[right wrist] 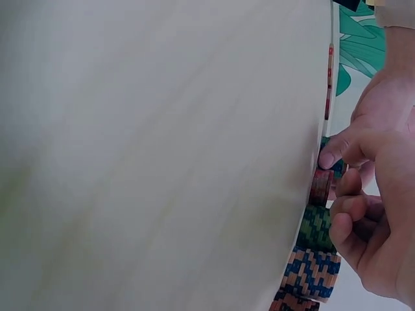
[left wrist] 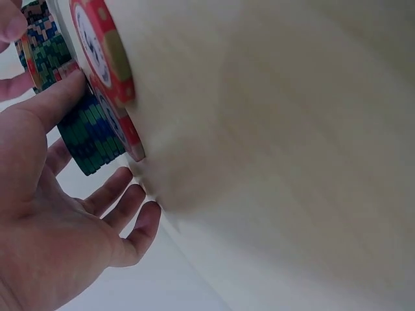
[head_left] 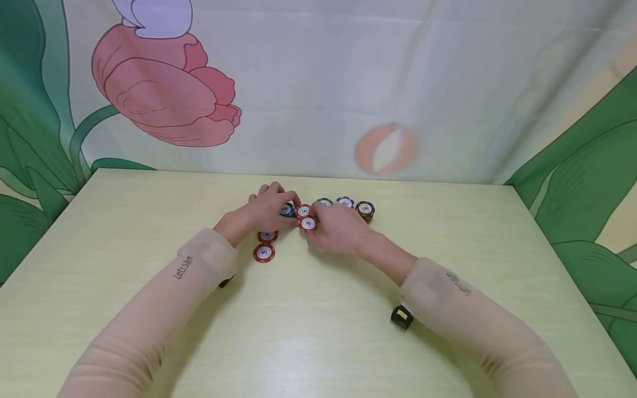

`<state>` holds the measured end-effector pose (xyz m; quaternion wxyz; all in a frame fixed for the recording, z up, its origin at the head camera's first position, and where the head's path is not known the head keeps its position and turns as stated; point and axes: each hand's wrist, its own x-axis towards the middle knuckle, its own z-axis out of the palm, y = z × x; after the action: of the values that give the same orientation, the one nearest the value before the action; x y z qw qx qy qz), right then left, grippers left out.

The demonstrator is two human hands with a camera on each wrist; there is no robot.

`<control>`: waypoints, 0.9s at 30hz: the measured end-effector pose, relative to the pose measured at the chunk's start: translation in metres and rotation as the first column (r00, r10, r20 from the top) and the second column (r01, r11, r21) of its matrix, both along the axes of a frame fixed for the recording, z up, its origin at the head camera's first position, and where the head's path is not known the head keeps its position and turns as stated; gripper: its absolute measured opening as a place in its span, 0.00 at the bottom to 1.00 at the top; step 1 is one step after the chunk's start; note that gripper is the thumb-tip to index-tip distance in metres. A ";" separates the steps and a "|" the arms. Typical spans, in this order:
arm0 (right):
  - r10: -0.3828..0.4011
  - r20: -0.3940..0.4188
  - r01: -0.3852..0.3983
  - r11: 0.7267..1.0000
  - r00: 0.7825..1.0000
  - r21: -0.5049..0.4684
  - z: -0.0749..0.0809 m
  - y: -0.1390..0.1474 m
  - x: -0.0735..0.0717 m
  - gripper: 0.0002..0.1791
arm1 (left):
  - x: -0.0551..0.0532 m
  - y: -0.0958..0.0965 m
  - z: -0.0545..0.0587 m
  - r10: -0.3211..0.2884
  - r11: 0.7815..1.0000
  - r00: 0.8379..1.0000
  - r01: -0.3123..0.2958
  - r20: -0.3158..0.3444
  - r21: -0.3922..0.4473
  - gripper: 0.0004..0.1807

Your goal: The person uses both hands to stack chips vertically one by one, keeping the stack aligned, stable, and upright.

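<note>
In the head view, my left hand curls its thumb and index finger around a blue-green stack of poker chips. Its other fingers spread beside the stack in the left wrist view. My right hand pinches a red poker chip marked 5. Just behind that chip is a short red stack, between the two hands. Two red chips lie flat near my left wrist, the nearer chip fully visible and the farther chip partly covered by the hand.
Right of the red stack, a green stack, a blue-and-pink stack and a dark stack stand in a row. The pale table ends at a printed curtain. A black wrist device hangs under the right sleeve.
</note>
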<state>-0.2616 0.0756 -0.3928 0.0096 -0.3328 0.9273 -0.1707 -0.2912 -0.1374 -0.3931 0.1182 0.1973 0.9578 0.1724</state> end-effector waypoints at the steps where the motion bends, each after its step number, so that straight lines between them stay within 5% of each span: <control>1: 0.000 -0.005 0.000 1.000 1.000 -0.004 -0.001 -0.001 -0.001 0.16 | 0.000 0.000 0.000 -0.001 1.000 1.000 0.001 -0.001 -0.001 0.23; 27: -0.037 -0.111 0.051 0.991 0.993 0.125 0.000 -0.011 -0.007 0.07 | 0.002 0.002 0.004 -0.009 0.998 1.000 0.010 0.005 -0.060 0.24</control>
<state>-0.2681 0.0646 -0.3924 -0.0234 -0.3198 0.9426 -0.0930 -0.2893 -0.1353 -0.3890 0.1274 0.1977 0.9613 0.1434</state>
